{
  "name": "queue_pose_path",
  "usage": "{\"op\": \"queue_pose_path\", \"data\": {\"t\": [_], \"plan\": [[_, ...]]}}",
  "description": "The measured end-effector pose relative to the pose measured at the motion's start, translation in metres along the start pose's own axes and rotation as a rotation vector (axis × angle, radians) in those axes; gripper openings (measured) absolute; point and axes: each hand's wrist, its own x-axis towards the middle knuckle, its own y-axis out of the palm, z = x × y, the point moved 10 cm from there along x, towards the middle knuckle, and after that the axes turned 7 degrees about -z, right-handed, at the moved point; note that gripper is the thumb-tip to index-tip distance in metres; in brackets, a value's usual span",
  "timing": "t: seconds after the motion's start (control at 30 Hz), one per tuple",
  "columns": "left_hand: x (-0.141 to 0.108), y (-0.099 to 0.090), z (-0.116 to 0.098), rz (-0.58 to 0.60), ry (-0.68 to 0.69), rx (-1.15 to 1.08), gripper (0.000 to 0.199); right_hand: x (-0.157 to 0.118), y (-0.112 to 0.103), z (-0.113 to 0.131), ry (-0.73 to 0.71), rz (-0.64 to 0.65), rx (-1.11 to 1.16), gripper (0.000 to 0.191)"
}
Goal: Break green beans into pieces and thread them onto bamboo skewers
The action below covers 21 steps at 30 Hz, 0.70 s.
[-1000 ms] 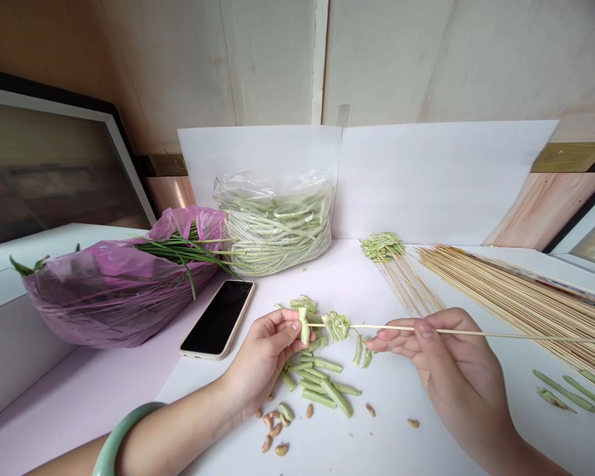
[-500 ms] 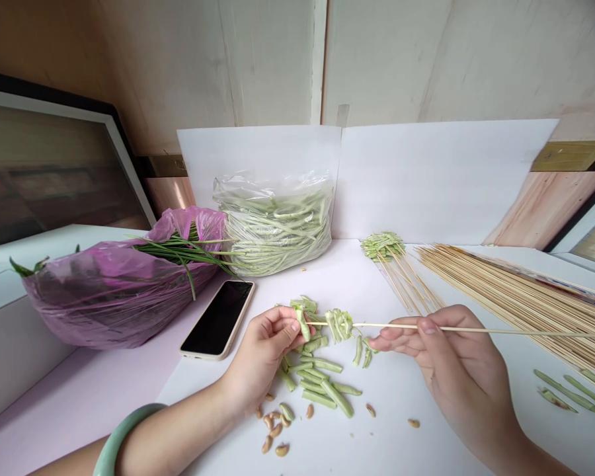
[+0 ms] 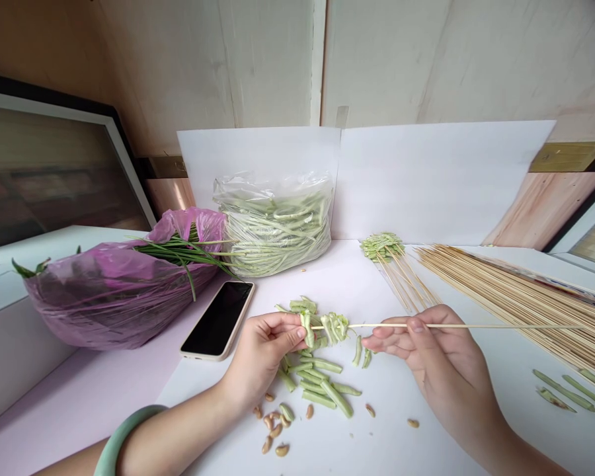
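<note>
My right hand (image 3: pixel 426 350) pinches a long thin bamboo skewer (image 3: pixel 367 325) between thumb and fingers, level above the table. Several short green bean pieces (image 3: pixel 334 328) are threaded near its left end. My left hand (image 3: pixel 272 344) grips one more bean piece (image 3: pixel 307 328) at that end; the skewer's tip is hidden there. Below the hands lies a loose pile of cut bean pieces (image 3: pixel 322 380) on the white table. Brown bean seeds (image 3: pixel 276 431) are scattered in front of the pile.
Behind stand a clear bag of long beans (image 3: pixel 282 228) and a purple bag (image 3: pixel 119 291) of green stalks. A phone (image 3: pixel 218 320) lies left of my hands. Finished bean skewers (image 3: pixel 383 246) and a heap of bare skewers (image 3: pixel 515 297) lie to the right, with bean strips (image 3: pixel 565 390) nearer.
The skewer and my right hand have moved slightly left. The bean piece in my left hand now sits closer to the threaded pieces.
</note>
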Motion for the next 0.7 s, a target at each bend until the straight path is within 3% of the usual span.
{"op": "queue_pose_path", "data": {"t": [0.37, 0.57, 0.7], "plan": [[-0.006, 0.009, 0.007, 0.042, -0.081, -0.011, 0.03, -0.006, 0.0, -0.03, 0.18, 0.027, 0.067, 0.024], [-0.005, 0.006, 0.01, 0.025, -0.087, 0.005, 0.031, -0.004, 0.004, -0.035, 0.206, 0.059, 0.136, 0.023], [-0.004, 0.006, 0.005, 0.045, -0.024, 0.051, 0.029, 0.0, 0.003, -0.031, 0.195, 0.005, 0.125, 0.027]]}}
